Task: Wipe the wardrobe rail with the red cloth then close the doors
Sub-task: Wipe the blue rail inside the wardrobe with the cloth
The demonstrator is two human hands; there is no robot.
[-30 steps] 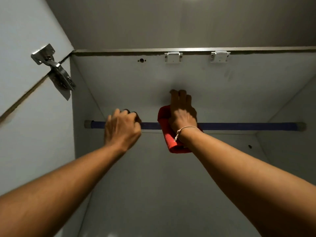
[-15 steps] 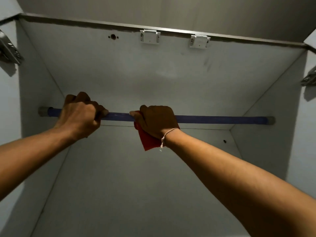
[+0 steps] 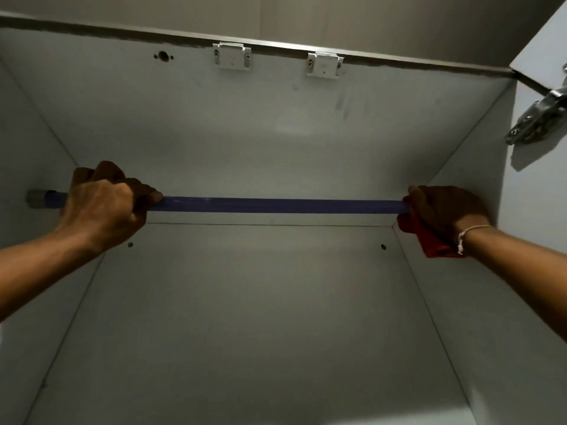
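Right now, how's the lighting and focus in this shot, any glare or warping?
Head view: dim, no harsh glare; hinge casts a shadow on the right wall; wide-angle lens splays the walls outward; rail and both hands are fairly sharp.

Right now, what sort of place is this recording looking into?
Most likely the inside of an empty wardrobe, seen from below. A blue rail spans the two side walls, a door hinge sits at the right edge, and two catches are fixed under the top panel.
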